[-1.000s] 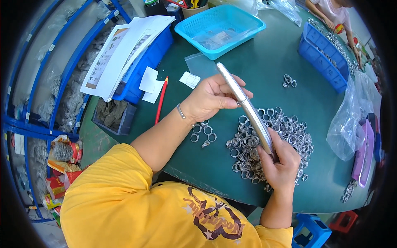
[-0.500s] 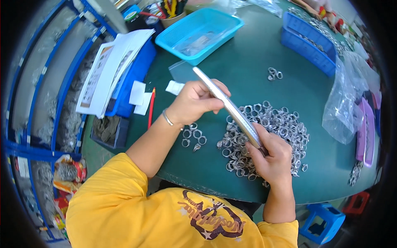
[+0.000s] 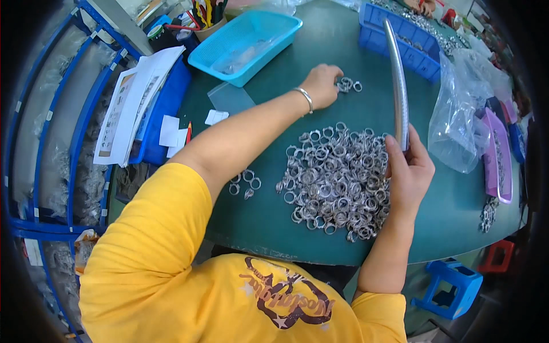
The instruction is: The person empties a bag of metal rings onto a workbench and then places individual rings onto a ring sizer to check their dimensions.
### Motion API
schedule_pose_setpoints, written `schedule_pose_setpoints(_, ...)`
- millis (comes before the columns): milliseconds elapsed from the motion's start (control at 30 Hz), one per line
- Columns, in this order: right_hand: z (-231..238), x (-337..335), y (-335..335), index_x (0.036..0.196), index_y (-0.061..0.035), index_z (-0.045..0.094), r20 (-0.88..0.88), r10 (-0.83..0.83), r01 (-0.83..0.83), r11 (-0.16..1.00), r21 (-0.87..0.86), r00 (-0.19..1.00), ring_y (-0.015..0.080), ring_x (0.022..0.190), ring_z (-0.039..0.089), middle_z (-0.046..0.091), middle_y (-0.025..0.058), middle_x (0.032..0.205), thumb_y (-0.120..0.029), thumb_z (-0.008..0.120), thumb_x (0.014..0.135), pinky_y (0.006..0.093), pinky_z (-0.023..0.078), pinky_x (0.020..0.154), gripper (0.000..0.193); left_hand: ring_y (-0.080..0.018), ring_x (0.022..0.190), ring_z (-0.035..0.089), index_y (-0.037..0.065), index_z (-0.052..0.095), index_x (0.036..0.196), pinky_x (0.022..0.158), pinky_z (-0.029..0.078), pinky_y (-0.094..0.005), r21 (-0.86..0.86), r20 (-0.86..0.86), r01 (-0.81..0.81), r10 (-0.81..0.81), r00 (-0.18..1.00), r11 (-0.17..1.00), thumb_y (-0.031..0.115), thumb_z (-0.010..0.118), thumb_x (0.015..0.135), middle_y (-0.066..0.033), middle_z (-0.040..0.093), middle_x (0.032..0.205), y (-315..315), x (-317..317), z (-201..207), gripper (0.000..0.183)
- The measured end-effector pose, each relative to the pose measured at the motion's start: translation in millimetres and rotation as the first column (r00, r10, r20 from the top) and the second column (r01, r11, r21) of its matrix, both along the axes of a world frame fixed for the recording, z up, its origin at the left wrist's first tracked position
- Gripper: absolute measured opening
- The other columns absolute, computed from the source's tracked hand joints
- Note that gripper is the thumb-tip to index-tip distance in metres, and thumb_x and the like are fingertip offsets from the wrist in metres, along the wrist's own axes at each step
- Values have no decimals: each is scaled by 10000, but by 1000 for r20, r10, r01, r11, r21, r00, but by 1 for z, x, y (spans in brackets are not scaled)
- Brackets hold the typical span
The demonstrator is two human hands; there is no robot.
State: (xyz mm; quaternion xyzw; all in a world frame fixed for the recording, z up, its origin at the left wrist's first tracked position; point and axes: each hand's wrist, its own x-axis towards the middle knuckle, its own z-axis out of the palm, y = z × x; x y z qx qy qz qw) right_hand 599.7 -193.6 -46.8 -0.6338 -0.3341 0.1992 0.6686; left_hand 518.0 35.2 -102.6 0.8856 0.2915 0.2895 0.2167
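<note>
My right hand (image 3: 410, 166) is closed round the lower end of a ring mandrel (image 3: 398, 80), a long tapered silver rod that points up and away. My left hand (image 3: 321, 86) reaches far forward, its fingers bent down beside a small cluster of rings (image 3: 347, 86). Its fingertips are partly hidden, and what they pinch cannot be made out. A large pile of silver rings (image 3: 337, 177) lies on the green table (image 3: 269, 220) between my arms. Several more rings (image 3: 250, 179) lie apart, beside my left forearm.
A turquoise basket (image 3: 257, 63) and papers on a blue bin (image 3: 150, 134) stand to the left. On the right are a blue bin (image 3: 372, 41), clear plastic bags (image 3: 457, 131) and a purple tray (image 3: 498, 154). Another person's hand (image 3: 424, 7) shows at the far edge.
My left hand has left the mandrel and moved forward to the small ring cluster. In my right hand the mandrel has swung more upright and shifted right. The view has shifted slightly.
</note>
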Motion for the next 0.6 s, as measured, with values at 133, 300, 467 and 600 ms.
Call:
schedule_pose_setpoints(133, 0, -5, -3, 1115, 50, 579, 63, -13, 13, 1000, 7, 998, 19, 629, 459, 553, -15, 777, -51, 693, 768, 147, 354, 537, 379, -226, 773, 617, 26, 636, 845, 691, 489, -320, -176, -183, 114, -146, 972, 978, 153, 684, 728, -126, 635, 859, -24, -35, 40, 180)
schedule_pose_setpoints(300, 3, -18, -3, 1115, 37, 586, 78, 54, -54, 999, -3, 995, 30, 641, 475, 578, 1, 802, -58, 695, 757, 158, 375, 557, 385, -199, 710, 607, 29, 621, 766, 633, 477, -300, -281, -251, 198, -271, 929, 939, 205, 713, 734, -92, 609, 762, -55, -58, 17, 202)
schedule_pose_setpoints(467, -5, -20, -1, 1097, 7, 607, 203, 80, -76, 997, -31, 976, 30, 602, 457, 570, -7, 721, -75, 701, 735, 173, 362, 533, 382, -156, 701, 599, 31, 628, 809, 630, 473, -278, -361, -143, 179, -244, 959, 915, 98, 686, 739, -78, 616, 765, -59, -67, 12, 113)
schedule_pose_setpoints(600, -7, -22, 2, 1096, 3, 607, 231, 96, -88, 995, -42, 968, 34, 596, 459, 570, -1, 713, -81, 700, 735, 181, 365, 530, 383, -113, 697, 591, 13, 643, 923, 624, 471, -240, -643, 147, 195, -131, 981, 741, 32, 632, 775, -45, 621, 788, -61, -79, 20, 150)
